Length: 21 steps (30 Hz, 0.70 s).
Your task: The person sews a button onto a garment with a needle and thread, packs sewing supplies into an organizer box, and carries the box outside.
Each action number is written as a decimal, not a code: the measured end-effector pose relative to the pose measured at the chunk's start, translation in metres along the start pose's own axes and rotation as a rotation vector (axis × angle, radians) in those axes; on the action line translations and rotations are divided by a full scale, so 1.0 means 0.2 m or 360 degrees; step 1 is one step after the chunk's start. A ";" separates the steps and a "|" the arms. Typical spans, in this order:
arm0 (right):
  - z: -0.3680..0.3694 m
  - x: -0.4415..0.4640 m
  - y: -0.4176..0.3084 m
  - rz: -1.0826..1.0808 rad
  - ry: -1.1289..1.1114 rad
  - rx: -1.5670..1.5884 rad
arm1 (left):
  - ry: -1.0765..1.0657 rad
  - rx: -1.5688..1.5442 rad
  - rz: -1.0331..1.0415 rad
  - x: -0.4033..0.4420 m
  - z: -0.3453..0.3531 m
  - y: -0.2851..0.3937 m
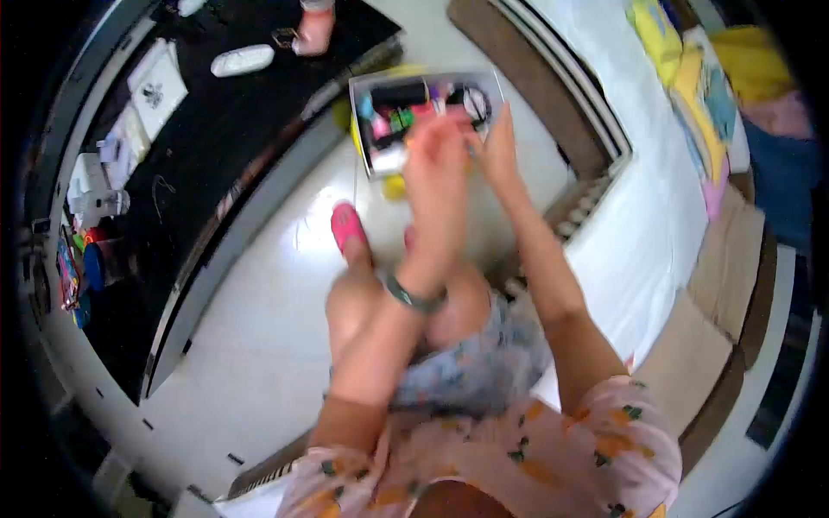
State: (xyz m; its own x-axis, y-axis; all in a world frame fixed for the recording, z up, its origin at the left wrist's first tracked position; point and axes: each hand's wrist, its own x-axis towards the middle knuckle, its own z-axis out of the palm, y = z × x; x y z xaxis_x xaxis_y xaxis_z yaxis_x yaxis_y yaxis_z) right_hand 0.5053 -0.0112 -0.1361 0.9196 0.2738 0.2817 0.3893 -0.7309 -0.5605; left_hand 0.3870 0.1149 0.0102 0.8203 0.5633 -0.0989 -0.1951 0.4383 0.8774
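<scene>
My left hand, smeared by motion, is over the front part of an open white box. Close by, at the box's right front corner, is my right hand. The hands nearly meet; whether something small is between them is too blurred to make out. Inside the box lie a black case-like item, a green item, a pink item and a round white-and-black item. My hands hide part of the contents. A dark band circles my left wrist.
To the left runs a long black table with a white oblong object and papers on it. A bed with a white sheet is at the right, folded clothes on it. Pink slippers are on the tiled floor.
</scene>
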 end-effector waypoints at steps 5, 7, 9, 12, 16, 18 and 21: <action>-0.71 -0.54 -0.19 0.0503 -0.0803 0.0710 | -0.0053 -0.0063 0.0002 0.04 -0.11 0.11; -0.90 -0.81 -0.21 0.0634 -0.1070 0.0828 | -0.0223 0.0169 -0.0048 -0.10 -0.17 0.22; -1.06 -1.03 -0.28 0.0732 -0.1268 0.0911 | -0.0482 0.0586 -0.0091 -0.27 -0.30 0.25; -1.11 -1.34 -0.33 0.0598 -0.1164 0.0881 | -0.0920 0.1399 -0.0192 -0.64 -0.48 0.35; -0.98 -1.49 -0.50 0.0207 -0.0761 0.0798 | -0.1399 0.1919 0.0239 -1.09 -0.56 0.30; -1.03 -1.46 -0.68 -0.0177 -0.0634 0.0446 | -0.1656 0.2233 0.0021 -1.16 -0.63 0.29; -1.11 -1.51 -0.88 -0.0376 -0.0761 0.0427 | -0.1391 0.1572 -0.0194 -1.24 -0.45 0.50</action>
State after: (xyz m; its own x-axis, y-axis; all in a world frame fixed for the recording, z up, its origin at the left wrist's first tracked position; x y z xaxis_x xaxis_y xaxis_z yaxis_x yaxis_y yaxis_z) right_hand 0.1476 -0.1039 0.0497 0.7038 0.7063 0.0759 0.5288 -0.4496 -0.7199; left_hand 0.1144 0.0823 0.0806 0.9511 -0.2398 -0.1944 0.0696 -0.4471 0.8918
